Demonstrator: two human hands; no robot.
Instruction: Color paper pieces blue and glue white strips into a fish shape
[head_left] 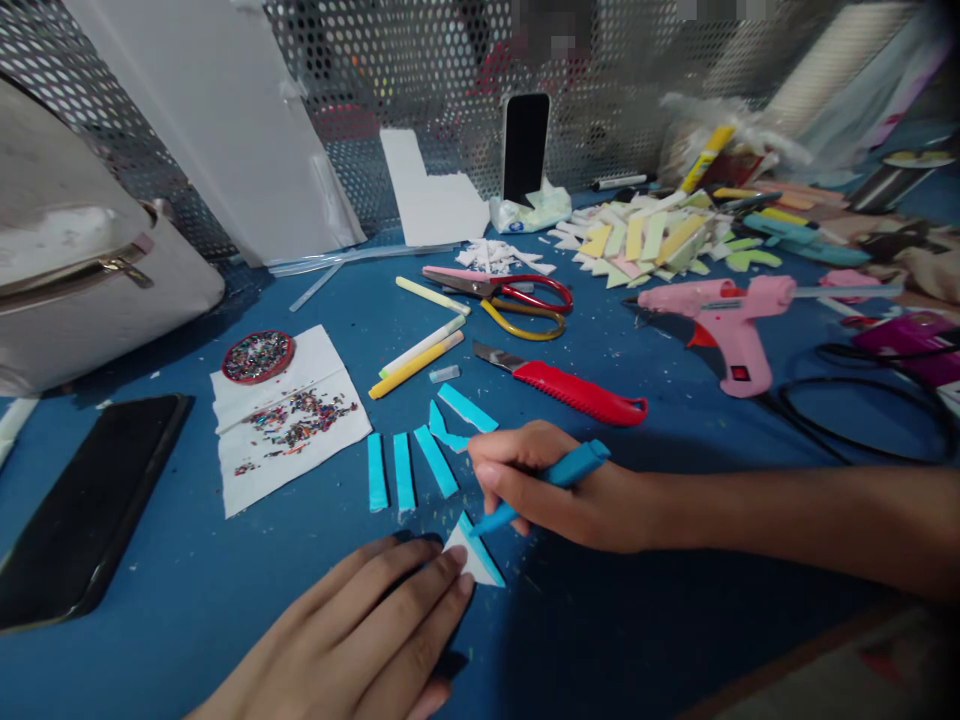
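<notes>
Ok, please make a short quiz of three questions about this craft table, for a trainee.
1. True or false: the right hand holds a blue marker with its tip on the small foam triangle.
2. What does the left hand do?
A. holds the scissors
B. presses on the triangle
C. lifts the phone
3. Fill in: the red utility knife lies between the right hand and the ____.

Key:
1. true
2. B
3. scissors
</notes>
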